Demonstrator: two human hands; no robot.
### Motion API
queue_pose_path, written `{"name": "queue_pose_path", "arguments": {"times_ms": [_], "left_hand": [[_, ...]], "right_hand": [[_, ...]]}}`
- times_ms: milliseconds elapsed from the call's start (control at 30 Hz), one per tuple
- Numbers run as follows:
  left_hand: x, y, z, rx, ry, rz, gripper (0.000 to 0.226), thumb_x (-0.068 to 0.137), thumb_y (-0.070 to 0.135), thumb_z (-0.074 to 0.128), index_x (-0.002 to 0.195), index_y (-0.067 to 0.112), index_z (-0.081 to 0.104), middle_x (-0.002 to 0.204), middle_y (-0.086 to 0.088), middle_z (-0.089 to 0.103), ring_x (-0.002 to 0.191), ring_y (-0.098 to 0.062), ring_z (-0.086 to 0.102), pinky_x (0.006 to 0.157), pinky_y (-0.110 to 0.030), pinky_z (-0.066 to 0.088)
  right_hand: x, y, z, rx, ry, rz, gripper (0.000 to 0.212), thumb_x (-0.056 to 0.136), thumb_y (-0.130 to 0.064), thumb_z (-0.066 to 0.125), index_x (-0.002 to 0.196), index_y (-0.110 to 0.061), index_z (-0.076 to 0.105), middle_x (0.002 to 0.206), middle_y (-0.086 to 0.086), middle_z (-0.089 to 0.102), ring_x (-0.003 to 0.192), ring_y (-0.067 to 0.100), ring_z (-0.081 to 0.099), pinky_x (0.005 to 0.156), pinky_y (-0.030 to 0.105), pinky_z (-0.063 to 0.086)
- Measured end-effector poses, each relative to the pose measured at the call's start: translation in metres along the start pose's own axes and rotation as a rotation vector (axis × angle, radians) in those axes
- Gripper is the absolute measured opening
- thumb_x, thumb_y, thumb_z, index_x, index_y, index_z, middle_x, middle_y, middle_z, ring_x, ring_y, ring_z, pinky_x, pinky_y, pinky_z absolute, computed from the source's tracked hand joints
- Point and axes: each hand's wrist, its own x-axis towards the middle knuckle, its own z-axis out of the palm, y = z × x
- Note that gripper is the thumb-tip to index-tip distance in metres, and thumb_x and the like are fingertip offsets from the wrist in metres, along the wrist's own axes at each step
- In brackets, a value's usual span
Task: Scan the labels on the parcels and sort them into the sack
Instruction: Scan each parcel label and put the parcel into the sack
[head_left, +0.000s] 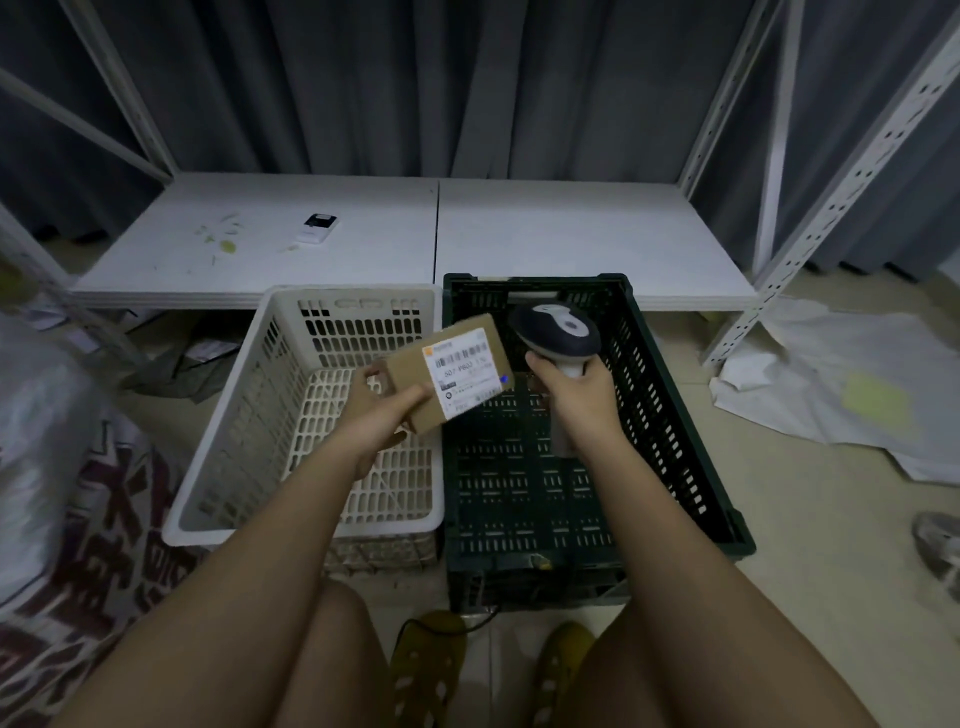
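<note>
The left hand (376, 410) has its grip pinched on a small brown cardboard parcel (447, 371), fingers wrapped round the box's near-left end and thumb on top, so the box is held tilted in the air above the seam between the two crates, its white shipping label (465, 371) turned up and toward the right hand; a small blue dot of light sits on the label's right edge. Just to the right of that grip, close to the parcel but not touching it, the right hand (571, 387) is closed round the pale handle of a handheld scanner (556, 330), whose dark rounded head rises above the fist and faces the label. Below the left grip lies a white slotted crate (249, 410); below the right grip lies a dark green slotted crate (670, 415), both standing side by side on the floor. Beyond both hands a low white shelf (519, 234) carries a small white device (317, 228), possibly a label printer, though it is too far to tell. Far left of the left grip bulges a printed woven sack (78, 545)
</note>
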Motion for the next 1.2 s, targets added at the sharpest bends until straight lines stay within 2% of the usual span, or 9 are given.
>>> {"name": "queue_pose_path", "arguments": {"times_ms": [100,200,400,600,733,833,967,1100,1200], "left_hand": [[0.006,-0.006,0.003,-0.093,0.058,0.028,0.072,0.086,0.016,0.069,0.144,0.024,0.026,0.117,-0.006,0.055,0.092,-0.020,0.061,0.063,-0.025,0.048],[0.014,-0.010,0.004,-0.125,0.105,0.039,0.070,0.087,0.018,0.069,0.143,0.026,0.028,0.125,-0.008,0.055,0.097,-0.023,0.061,0.064,-0.026,0.049],[0.024,-0.012,0.006,-0.153,0.143,0.035,0.069,0.089,0.022,0.067,0.145,0.030,0.026,0.132,-0.007,0.053,0.106,-0.026,0.061,0.070,-0.029,0.047],[0.028,-0.016,0.003,-0.156,0.139,0.057,0.065,0.090,0.020,0.065,0.143,0.026,0.028,0.133,-0.008,0.052,0.099,-0.022,0.060,0.063,-0.025,0.046],[0.031,-0.018,0.001,-0.158,0.146,0.061,0.065,0.089,0.021,0.066,0.142,0.027,0.030,0.132,-0.006,0.052,0.105,-0.024,0.060,0.070,-0.030,0.047],[0.032,-0.018,0.001,-0.155,0.145,0.057,0.065,0.088,0.021,0.067,0.142,0.028,0.030,0.133,-0.006,0.053,0.107,-0.026,0.060,0.074,-0.031,0.048],[0.033,-0.020,0.000,-0.149,0.145,0.058,0.061,0.088,0.021,0.067,0.138,0.029,0.033,0.131,-0.007,0.053,0.105,-0.025,0.061,0.067,-0.028,0.049],[0.034,-0.021,0.000,-0.142,0.153,0.058,0.063,0.087,0.022,0.068,0.139,0.029,0.032,0.131,-0.008,0.054,0.106,-0.025,0.061,0.073,-0.032,0.050],[0.035,-0.021,0.001,-0.138,0.152,0.067,0.065,0.087,0.022,0.068,0.141,0.028,0.032,0.132,-0.008,0.053,0.106,-0.025,0.060,0.070,-0.031,0.050]], "right_hand": [[-0.005,-0.003,-0.004,0.031,-0.150,0.049,0.033,0.087,-0.016,0.072,0.115,-0.005,0.058,0.076,0.007,0.068,0.062,0.017,0.063,0.060,0.030,0.055],[-0.012,-0.005,-0.007,-0.179,-0.232,0.033,0.019,0.087,-0.020,0.072,0.100,-0.012,0.059,0.060,0.000,0.058,0.046,0.009,0.052,0.050,0.025,0.045],[-0.025,-0.019,-0.021,-0.277,-0.432,-0.011,0.024,0.079,-0.023,0.080,0.092,-0.013,0.063,0.051,-0.009,0.054,0.048,0.013,0.050,0.051,0.027,0.045],[-0.028,-0.017,-0.029,-0.327,-0.373,-0.013,0.024,0.078,-0.023,0.082,0.071,-0.017,0.059,0.042,-0.008,0.051,0.041,0.014,0.047,0.049,0.026,0.044],[-0.027,-0.017,-0.036,-0.325,-0.343,-0.039,0.029,0.079,-0.021,0.080,0.064,-0.019,0.056,0.042,-0.004,0.050,0.041,0.017,0.047,0.053,0.030,0.045],[-0.028,-0.020,-0.037,-0.309,-0.337,-0.039,0.027,0.080,-0.019,0.080,0.066,-0.018,0.057,0.044,-0.004,0.050,0.042,0.018,0.047,0.050,0.029,0.045],[-0.030,-0.022,-0.038,-0.316,-0.356,-0.043,0.022,0.081,-0.017,0.079,0.072,-0.017,0.059,0.044,-0.006,0.049,0.040,0.012,0.046,0.045,0.024,0.044],[-0.030,-0.021,-0.039,-0.329,-0.355,-0.050,0.019,0.080,-0.017,0.079,0.075,-0.015,0.061,0.043,-0.007,0.050,0.039,0.012,0.046,0.044,0.023,0.044],[-0.029,-0.020,-0.040,-0.322,-0.361,-0.049,0.024,0.080,-0.017,0.079,0.069,-0.015,0.058,0.043,-0.007,0.050,0.040,0.012,0.046,0.046,0.024,0.044]]}}
